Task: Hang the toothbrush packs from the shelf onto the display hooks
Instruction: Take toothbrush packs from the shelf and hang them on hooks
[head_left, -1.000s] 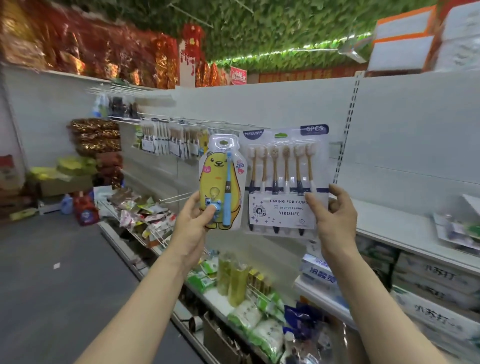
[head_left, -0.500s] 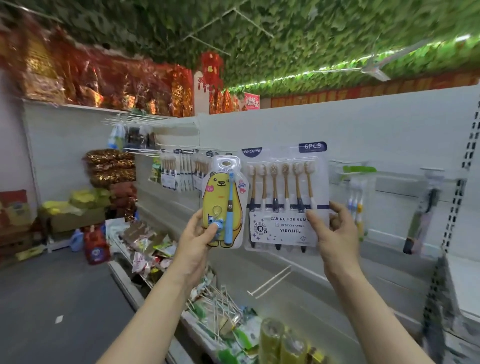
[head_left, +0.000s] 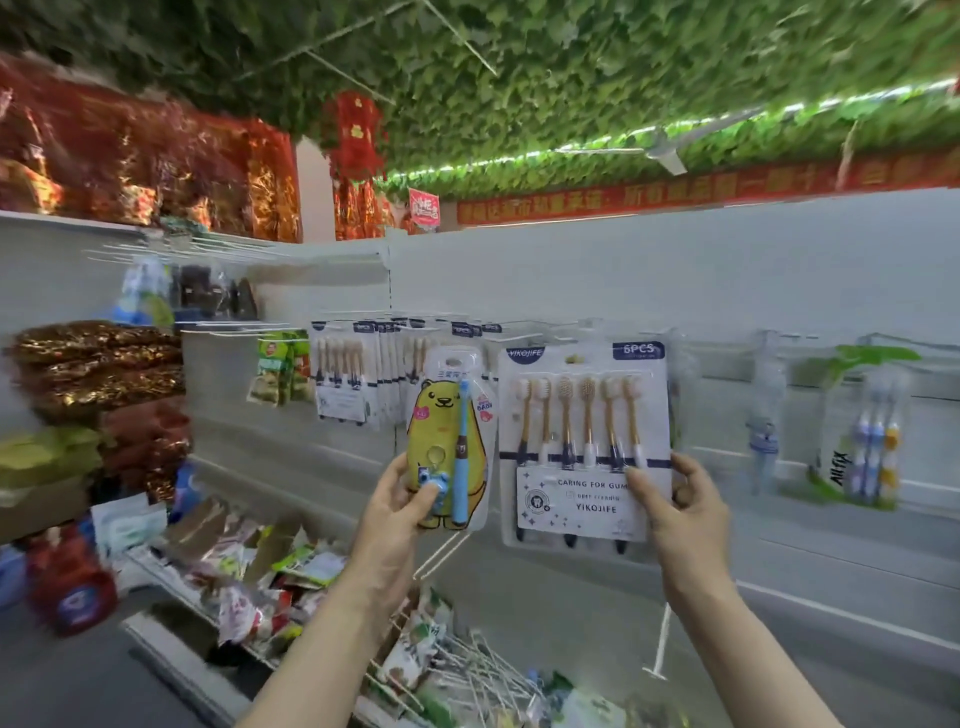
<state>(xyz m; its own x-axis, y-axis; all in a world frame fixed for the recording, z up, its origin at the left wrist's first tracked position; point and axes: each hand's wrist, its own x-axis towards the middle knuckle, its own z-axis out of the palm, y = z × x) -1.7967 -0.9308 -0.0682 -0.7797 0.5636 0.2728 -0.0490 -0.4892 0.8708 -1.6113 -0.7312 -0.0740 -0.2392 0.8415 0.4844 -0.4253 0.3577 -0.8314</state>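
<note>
Both packs are held up before the white back panel (head_left: 571, 280), closer to the row of hung six-packs (head_left: 343, 374) than half a second ago. The left hand (head_left: 395, 514) pinches the lower edge of the yellow bear pack (head_left: 447, 441), marked "BABY". The right hand (head_left: 680, 514) pinches the lower right corner of the six-brush pack (head_left: 582, 441), printed "YIKOJIFE", "6PCS" and "CARING FOR GUM".

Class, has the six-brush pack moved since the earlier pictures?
Yes: the six-brush pack in the right hand has moved left, towards the row of hanging packs.
</note>
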